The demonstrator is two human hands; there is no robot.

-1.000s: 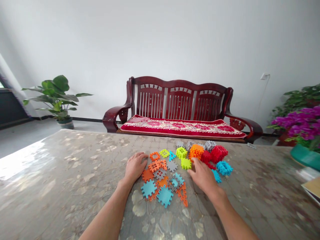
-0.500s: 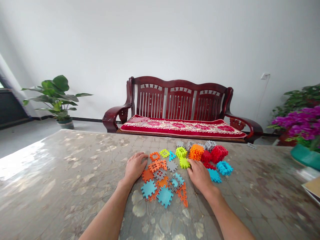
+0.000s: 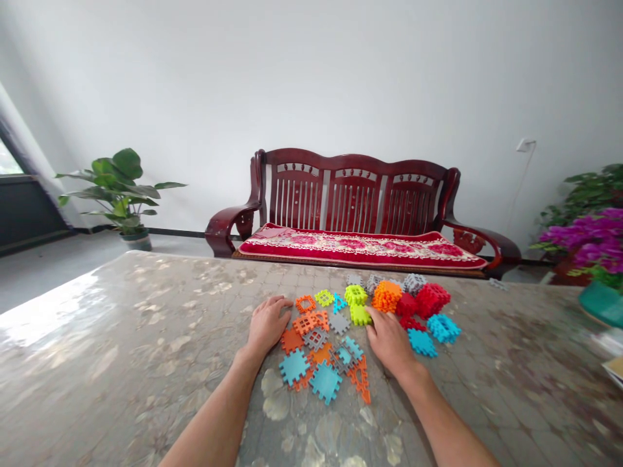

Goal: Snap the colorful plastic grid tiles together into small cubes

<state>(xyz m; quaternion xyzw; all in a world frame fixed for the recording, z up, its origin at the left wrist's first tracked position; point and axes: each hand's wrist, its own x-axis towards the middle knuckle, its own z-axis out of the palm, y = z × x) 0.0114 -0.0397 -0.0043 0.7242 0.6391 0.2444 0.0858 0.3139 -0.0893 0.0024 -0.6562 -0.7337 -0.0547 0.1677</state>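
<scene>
My left hand [image 3: 267,325] lies palm down on the table, fingers stretched out and holding nothing. It is just left of an orange window-frame piece [image 3: 305,303] and a plain orange square [image 3: 292,341]. My right hand [image 3: 388,335] rests with its fingertips at the right edge of a yellow-green toothed plastic square [image 3: 360,315]; its fingers look extended, not wrapped round it. Between the hands lie loose interlocking pieces: a grey square [image 3: 339,323], a grey window piece [image 3: 315,338], two light-blue squares [image 3: 326,382] and an orange triangle [image 3: 360,379].
Beyond my right hand stand stacks of orange pieces [image 3: 387,296], red pieces [image 3: 432,299] and blue pieces [image 3: 444,329]. Grey pieces [image 3: 415,283] sit behind them. A wooden bench [image 3: 350,201] is past the table's far edge. A teal flowerpot [image 3: 601,305] is at the right.
The view has turned slightly left, so everything sits a little further right. Both hands and the pieces keep their places relative to one another.
</scene>
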